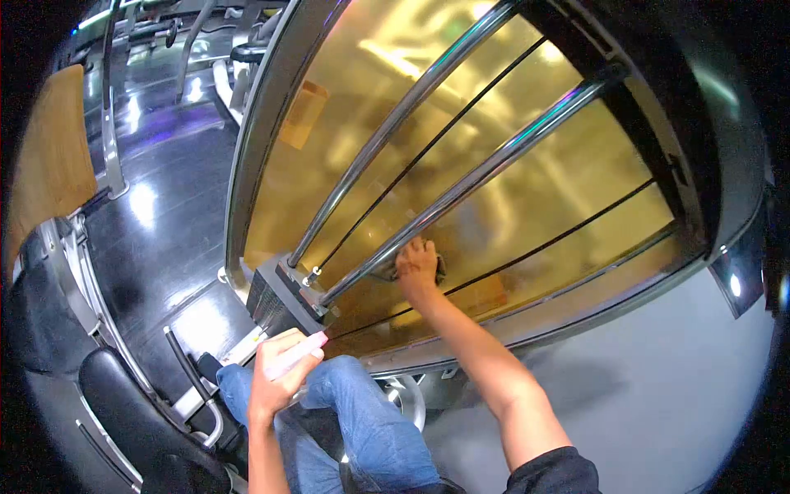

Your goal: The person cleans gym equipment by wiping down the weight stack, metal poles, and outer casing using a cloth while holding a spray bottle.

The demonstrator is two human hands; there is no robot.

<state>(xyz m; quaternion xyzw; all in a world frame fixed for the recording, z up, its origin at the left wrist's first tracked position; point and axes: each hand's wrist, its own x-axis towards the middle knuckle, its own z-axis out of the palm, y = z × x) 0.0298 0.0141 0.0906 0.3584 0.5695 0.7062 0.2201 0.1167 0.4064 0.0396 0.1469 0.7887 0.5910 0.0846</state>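
Note:
My left hand [276, 383], at the lower middle, is closed around a spray bottle with a pale pink head [292, 357] and a darker pink tip. The tip points up and right, towards the machine; most of the bottle's body is hidden by my fingers. My right hand [418, 262] presses a dark cloth [384, 268] against the gold-tinted panel [510, 222]. It reaches in beside the lower of two chrome guide rods [469, 183]. Parts of the cloth show on both sides of my fingers.
A dark weight stack [284, 298] sits at the lower end of the rods. Thin black cables [559, 230] run alongside them. The machine's curved frame [576, 309] surrounds the panel. At left are a black padded seat [136, 412], a wooden board [53, 152] and other gym equipment on dark flooring.

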